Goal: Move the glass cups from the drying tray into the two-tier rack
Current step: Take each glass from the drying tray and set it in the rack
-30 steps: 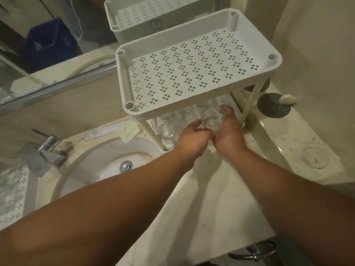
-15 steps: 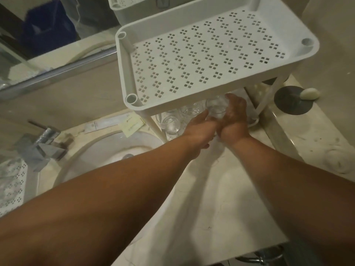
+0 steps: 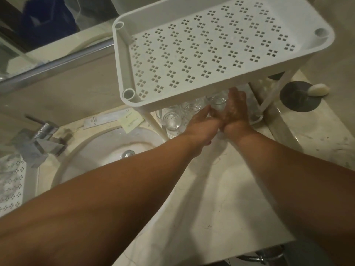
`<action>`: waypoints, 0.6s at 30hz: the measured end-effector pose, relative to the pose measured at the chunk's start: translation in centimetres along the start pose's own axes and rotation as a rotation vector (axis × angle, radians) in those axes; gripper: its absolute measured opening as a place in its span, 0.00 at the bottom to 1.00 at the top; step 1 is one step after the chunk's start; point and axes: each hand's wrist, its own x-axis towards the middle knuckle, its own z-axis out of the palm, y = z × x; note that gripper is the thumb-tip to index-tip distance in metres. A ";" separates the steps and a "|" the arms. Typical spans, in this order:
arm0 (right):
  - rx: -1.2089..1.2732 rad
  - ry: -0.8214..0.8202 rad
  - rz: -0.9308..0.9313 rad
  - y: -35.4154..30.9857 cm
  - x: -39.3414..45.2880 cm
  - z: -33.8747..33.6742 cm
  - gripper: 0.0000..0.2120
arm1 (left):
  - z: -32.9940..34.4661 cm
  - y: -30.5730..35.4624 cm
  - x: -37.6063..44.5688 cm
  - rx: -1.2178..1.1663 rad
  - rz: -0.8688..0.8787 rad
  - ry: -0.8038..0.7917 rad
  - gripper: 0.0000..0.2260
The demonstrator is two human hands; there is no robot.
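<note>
The white two-tier rack [image 3: 192, 96] stands on the counter; its perforated upper tier holds nothing. Both my hands reach under that tier. My right hand [image 3: 235, 114] and my left hand [image 3: 201, 122] hold one clear glass cup [image 3: 218, 102] between them, over the lower tier. Several more glass cups [image 3: 171, 119] stand on the lower tier to the left of it, partly hidden by the upper tier. The perforated white drying tray [image 3: 11, 181] lies at the far left edge.
A round sink [image 3: 107, 148] with a chrome tap [image 3: 38, 137] lies left of the rack. Paper sachets [image 3: 115, 120] rest behind the sink. A dark soap dish [image 3: 299, 98] with a white soap sits to the right. A mirror runs along the back wall.
The view has shifted closer to the rack. Both hands with the cup have gone a little further in under the upper tier.
</note>
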 end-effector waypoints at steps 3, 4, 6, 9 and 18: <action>-0.036 0.008 -0.029 0.0 0.2 0.1 0.35 | -0.1 -0.1 0.2 0.003 -0.006 0.001 0.34; -0.044 0.013 -0.041 0.1 0.3 0.3 0.35 | -0.1 -0.1 0.3 0.001 -0.009 0.003 0.34; -0.063 0.017 -0.053 0.1 0.3 0.3 0.37 | -0.1 -0.2 0.3 -0.010 -0.018 0.012 0.33; -0.104 0.018 -0.073 0.3 0.3 0.4 0.39 | -0.3 -0.2 0.2 -0.017 -0.018 0.027 0.32; 0.063 0.051 -0.115 0.8 -1.6 -0.3 0.47 | -1.4 -1.2 -0.9 0.017 0.081 0.093 0.27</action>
